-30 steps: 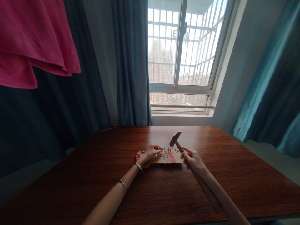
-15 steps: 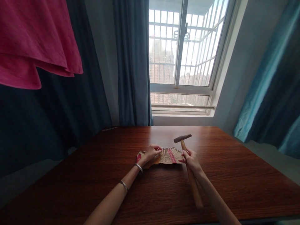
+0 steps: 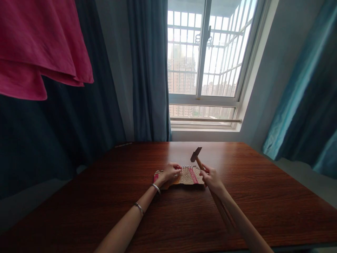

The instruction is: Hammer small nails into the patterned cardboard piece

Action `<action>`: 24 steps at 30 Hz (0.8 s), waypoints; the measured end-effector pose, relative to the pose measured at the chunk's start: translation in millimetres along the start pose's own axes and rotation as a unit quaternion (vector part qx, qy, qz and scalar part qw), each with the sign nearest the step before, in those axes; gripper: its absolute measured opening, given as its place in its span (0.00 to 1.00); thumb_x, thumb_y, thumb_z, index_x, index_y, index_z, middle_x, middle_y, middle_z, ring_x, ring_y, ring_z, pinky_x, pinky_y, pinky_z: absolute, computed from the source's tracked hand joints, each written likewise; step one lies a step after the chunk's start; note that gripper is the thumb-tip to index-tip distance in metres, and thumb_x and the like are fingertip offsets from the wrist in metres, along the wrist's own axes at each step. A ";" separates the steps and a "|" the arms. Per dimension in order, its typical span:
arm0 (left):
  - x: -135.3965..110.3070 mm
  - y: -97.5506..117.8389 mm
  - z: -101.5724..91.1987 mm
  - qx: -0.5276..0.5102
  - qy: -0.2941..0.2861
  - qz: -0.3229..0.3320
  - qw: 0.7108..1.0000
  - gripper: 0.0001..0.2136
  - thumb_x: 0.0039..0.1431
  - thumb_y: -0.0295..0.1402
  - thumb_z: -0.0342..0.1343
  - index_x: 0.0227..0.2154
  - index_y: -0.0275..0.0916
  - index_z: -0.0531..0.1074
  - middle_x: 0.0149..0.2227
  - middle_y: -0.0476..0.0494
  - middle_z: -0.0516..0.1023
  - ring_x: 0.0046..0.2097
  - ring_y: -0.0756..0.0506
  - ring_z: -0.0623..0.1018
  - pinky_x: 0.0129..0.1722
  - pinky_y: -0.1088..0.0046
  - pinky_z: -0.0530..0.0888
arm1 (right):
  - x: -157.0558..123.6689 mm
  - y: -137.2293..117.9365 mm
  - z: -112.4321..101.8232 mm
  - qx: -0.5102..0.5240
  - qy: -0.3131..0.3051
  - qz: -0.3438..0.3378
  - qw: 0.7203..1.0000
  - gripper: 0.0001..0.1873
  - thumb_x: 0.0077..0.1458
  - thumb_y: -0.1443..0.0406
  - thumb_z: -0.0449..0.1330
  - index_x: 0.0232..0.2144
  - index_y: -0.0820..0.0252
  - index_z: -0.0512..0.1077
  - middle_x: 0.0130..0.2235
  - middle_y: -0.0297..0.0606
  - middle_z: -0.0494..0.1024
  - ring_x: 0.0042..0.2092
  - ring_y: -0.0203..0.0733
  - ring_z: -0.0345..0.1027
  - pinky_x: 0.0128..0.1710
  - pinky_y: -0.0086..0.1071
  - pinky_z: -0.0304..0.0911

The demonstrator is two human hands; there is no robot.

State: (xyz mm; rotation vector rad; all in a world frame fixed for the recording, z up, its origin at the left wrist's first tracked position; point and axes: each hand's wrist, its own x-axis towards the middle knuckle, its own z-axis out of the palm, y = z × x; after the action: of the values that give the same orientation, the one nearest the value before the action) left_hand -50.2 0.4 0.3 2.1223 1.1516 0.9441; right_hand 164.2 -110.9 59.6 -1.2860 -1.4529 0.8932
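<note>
Lying crosswise on the table (image 3: 168,225) in the head view, the board (image 3: 187,179) is seen with its long axis running left to right. Along its far edge a row of nails (image 3: 187,168) is stood upright, strung out the same way. The board's left part is covered by the left hand (image 3: 170,171), whose thumb and fingers are brought together at the row's left end; whether a nail is pinched there cannot be told. By the right hand (image 3: 212,180) the hammer (image 3: 196,155) is gripped around its handle, near the board's right end. The hammer's head is held up, to the right of the left fingertips and toward the row's right end, while the handle is slanted back toward the person. Of the two hands, the left is placed nearer the nails, which lie to the left of the right hand's grip.
</note>
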 end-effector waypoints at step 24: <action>-1.0 0.1 -1.1 -0.018 0.002 0.003 1.000 0.11 0.44 0.35 0.55 0.27 0.32 0.75 0.27 0.43 0.77 0.29 0.48 0.73 0.29 0.76 0.66 | 13.7 -42.8 26.1 -0.209 -0.102 -0.136 0.963 0.15 0.49 0.69 0.48 0.37 0.63 0.70 0.28 0.36 0.72 0.30 0.35 0.63 0.31 0.25 0.56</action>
State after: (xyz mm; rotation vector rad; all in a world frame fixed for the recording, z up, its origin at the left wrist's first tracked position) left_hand -51.4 -0.4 0.7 2.0974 1.1227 0.9639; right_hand 127.7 -103.1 95.6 -1.2745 -2.0044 0.5641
